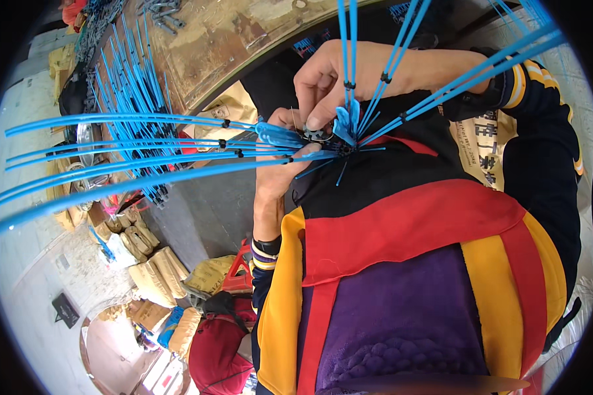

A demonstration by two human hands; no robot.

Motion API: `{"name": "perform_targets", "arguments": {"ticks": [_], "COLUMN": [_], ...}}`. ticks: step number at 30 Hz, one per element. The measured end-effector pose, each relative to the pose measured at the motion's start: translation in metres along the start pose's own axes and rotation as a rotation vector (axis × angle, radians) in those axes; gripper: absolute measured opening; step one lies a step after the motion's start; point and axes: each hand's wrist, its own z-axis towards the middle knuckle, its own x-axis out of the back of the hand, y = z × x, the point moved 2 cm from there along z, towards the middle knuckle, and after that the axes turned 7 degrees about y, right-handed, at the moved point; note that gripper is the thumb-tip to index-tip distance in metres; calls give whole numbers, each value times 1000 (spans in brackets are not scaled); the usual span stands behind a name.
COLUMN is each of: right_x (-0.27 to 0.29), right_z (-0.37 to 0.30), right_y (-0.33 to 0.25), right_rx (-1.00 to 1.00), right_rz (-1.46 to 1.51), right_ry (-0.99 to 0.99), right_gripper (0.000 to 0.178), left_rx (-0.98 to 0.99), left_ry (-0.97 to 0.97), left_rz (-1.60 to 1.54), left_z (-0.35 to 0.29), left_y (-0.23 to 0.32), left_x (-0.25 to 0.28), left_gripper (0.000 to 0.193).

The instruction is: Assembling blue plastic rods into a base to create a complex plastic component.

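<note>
A dark round hub [317, 136] is in front of my chest, with long blue ribs [138, 168] fanning out from it to the left and upper right, like an umbrella frame. Small black joints sit along the ribs, and flat blue pieces [346, 122] stand close around the hub. My left hand [277, 155] is closed round the hub from the left side, its thumb against the rib ends. Above it, my right hand [324, 85] has its fingers curled in a pinch at the hub. A thin wire shows near these fingertips; what they hold is hidden.
A large bundle of blue ribs [135, 99] lies at the left by a worn wooden table [211, 49]. Metal parts [168, 16] lie on that table. Stacked brown packages [158, 276], a red stool [238, 273] and a person in dark red [219, 352] are at lower left.
</note>
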Motion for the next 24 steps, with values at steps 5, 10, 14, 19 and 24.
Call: {"name": "perform_targets", "arguments": {"ticks": [5,10,14,19,24], "right_x": [2,0,-1,-5,10], "right_z": [-1,7,13,12,12], "right_y": [-8,-6,2,-7,16], "right_rx": [47,25,41,19,-109], "right_rz": [-69,-113,-83,-161,187], "right_ry": [-13,-54,-63,-89,-30], "right_gripper": [17,18,20,23,25], "left_rx": [25,12,48,-10,-74], "left_ry": [8,6,5,78,118], "left_rz": [29,49,-8,81,8], "left_z": [-1,-6,-5,-11,-5], "left_y": [0,-2,0,4,9], "left_x": [1,11,6,9,-1], "left_gripper": [38,46,47,44,37]}}
